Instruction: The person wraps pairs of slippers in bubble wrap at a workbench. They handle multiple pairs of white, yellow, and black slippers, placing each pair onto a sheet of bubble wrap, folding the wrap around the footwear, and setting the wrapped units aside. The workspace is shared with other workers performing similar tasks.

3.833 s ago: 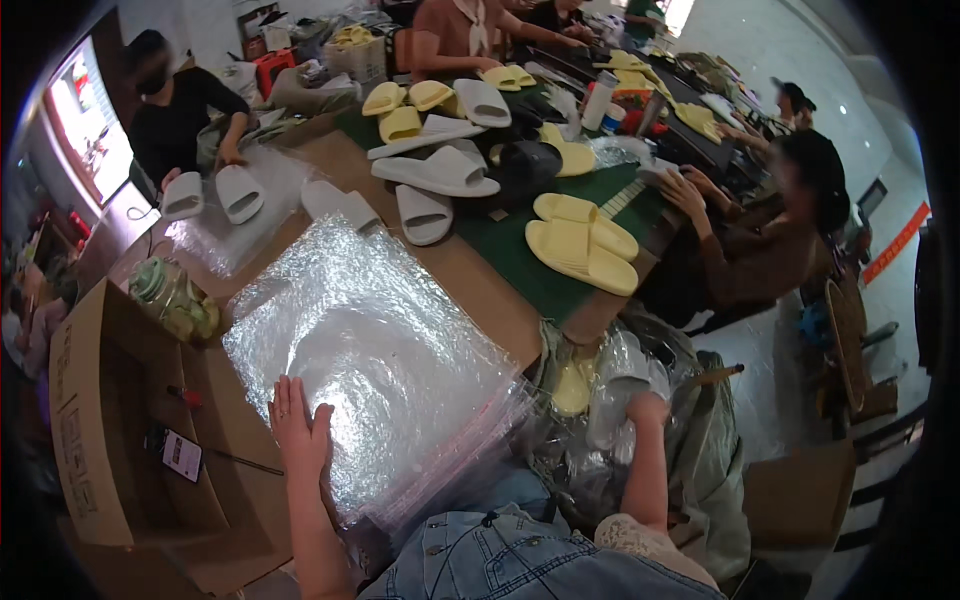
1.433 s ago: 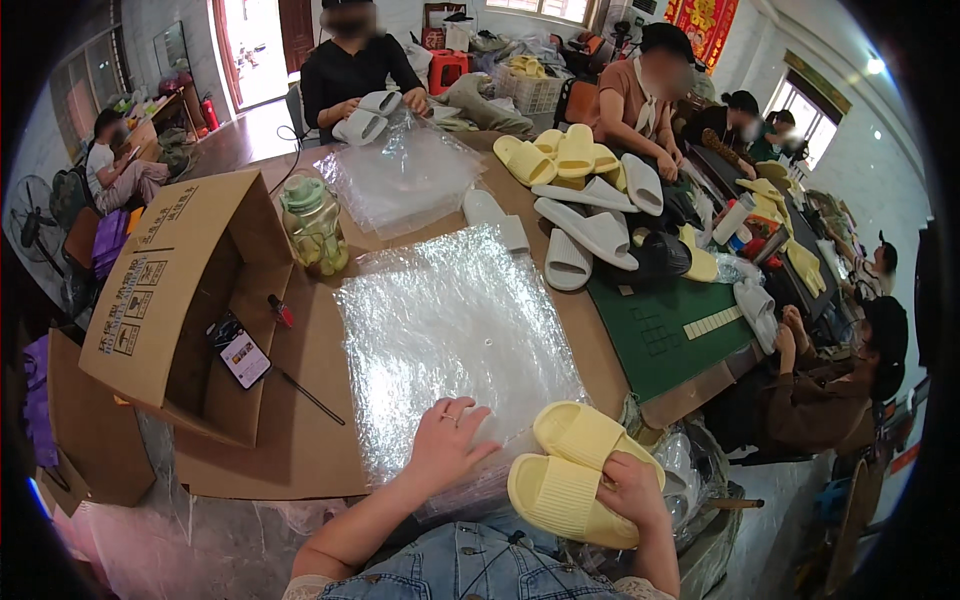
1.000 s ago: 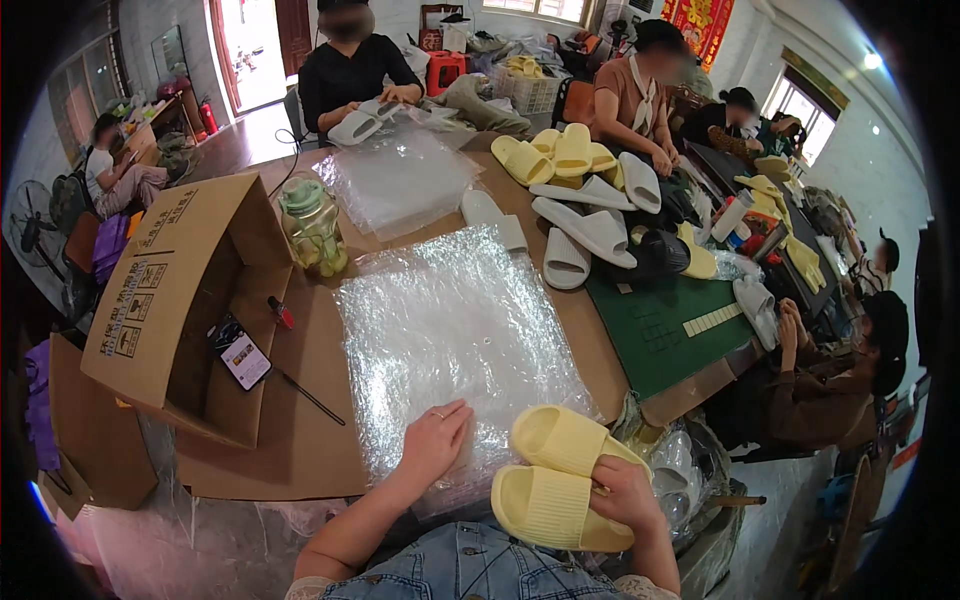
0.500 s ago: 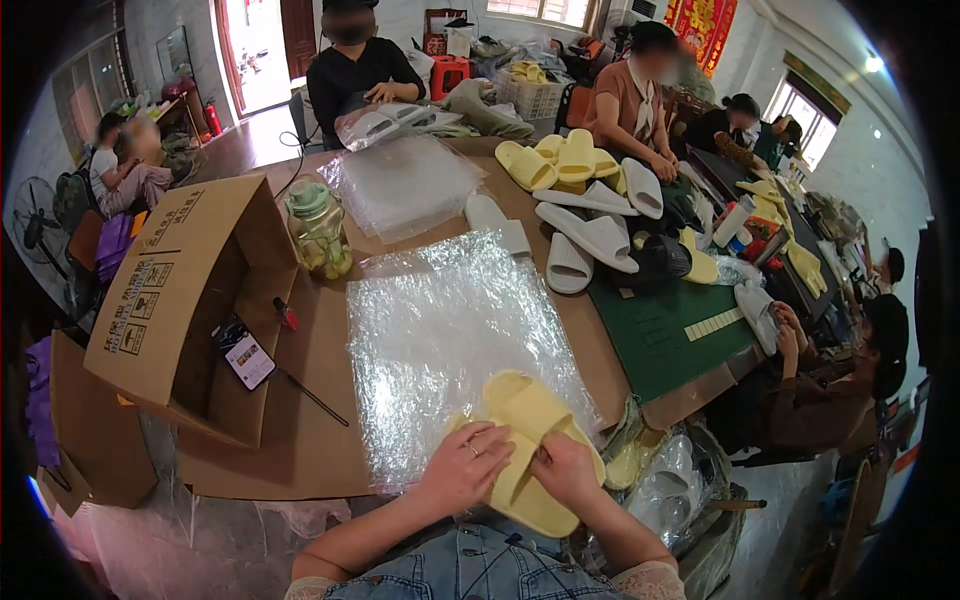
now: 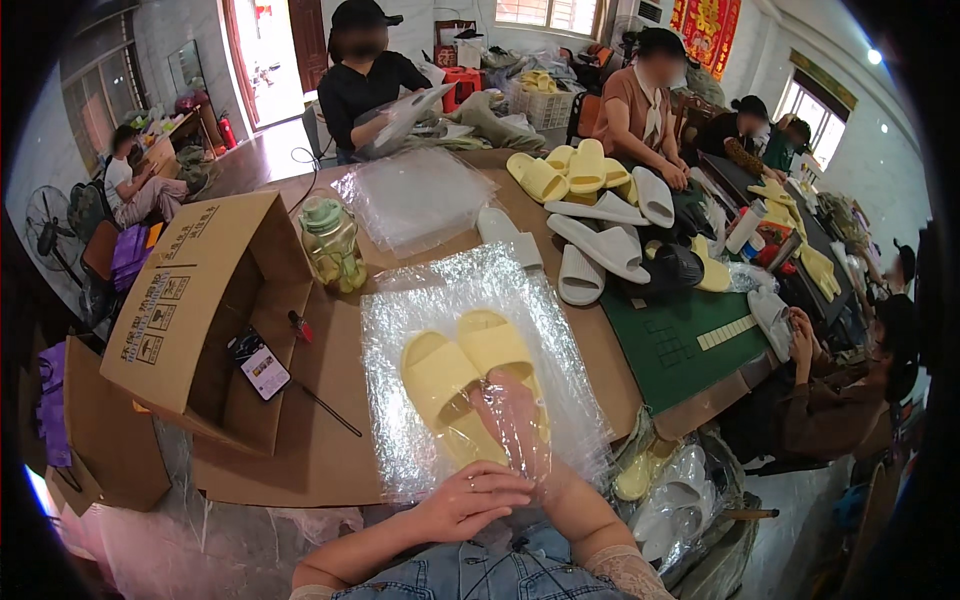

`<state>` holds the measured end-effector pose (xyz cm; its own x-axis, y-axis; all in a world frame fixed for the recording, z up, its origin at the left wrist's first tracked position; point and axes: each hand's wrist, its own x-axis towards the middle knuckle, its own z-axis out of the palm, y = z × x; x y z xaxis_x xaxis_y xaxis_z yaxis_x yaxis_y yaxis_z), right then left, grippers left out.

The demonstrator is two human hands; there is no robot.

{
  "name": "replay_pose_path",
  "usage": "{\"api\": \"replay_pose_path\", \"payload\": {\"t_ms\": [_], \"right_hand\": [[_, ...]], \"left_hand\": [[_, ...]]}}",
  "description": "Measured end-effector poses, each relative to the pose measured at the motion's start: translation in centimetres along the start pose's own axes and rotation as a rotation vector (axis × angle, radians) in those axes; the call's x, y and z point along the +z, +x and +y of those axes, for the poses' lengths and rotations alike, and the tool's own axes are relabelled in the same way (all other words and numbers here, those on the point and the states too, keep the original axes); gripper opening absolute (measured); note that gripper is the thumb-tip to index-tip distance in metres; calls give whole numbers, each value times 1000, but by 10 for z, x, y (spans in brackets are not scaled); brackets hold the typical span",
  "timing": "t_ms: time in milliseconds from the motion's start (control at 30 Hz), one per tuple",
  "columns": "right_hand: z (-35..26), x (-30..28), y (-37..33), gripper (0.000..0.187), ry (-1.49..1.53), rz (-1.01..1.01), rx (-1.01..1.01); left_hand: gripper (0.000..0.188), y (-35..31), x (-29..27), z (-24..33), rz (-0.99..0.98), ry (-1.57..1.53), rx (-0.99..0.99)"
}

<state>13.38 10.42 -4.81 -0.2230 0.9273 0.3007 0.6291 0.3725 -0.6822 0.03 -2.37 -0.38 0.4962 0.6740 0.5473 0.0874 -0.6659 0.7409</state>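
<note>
A pair of pale yellow slippers [image 5: 440, 370] lies side by side, toes away from me, inside a clear plastic bag [image 5: 400, 465] on top of a pile of such bags. My right hand [image 5: 508, 405] reaches into the bag up to the wrist. Its fingers grip the right slipper by the strap and are partly hidden beneath it and by the shine of the plastic. At the bag's near edge, my left hand [image 5: 475, 503] lies across my right wrist, its fingers closed on the film of the mouth.
An open cardboard box [image 5: 190, 300] with a phone [image 5: 260, 365] stands left, beside a green-lidded jar [image 5: 333, 245]. Further clear bags [image 5: 415, 200] lie beyond. Yellow, white and black slippers [image 5: 600, 240] crowd the right, near a green mat [image 5: 680, 345]. Several people work around the table.
The slippers have moved from above the table's near edge into the bag, forward and left. My right hand went in with them; my left hand let go and shifted to the bag's mouth.
</note>
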Motion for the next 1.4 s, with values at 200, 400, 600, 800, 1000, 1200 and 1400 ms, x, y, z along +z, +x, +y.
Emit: {"api": "replay_pose_path", "payload": {"t_ms": [200, 400, 600, 800, 1000, 1200, 1400], "right_hand": [[42, 25, 6, 33, -159, 97, 141], [27, 13, -8, 41, -58, 115, -2], [23, 13, -27, 50, 39, 137, 3], [44, 25, -29, 45, 73, 193, -35], [44, 23, -29, 42, 58, 195, -72], [38, 18, -29, 43, 48, 188, -62], [41, 22, -30, 42, 58, 174, -15]], "left_hand": [[27, -13, -42, -13, -74, -53, -128], [40, 1, -73, -48, 169, 300, -253], [60, 2, -60, -111, 263, 701, -279], [68, -8, -56, -127, 268, 549, -379], [66, -9, -56, -129, 284, 555, -378], [66, -9, -57, -126, 281, 559, -392], [66, -11, -57, -128, 274, 524, -401]]}}
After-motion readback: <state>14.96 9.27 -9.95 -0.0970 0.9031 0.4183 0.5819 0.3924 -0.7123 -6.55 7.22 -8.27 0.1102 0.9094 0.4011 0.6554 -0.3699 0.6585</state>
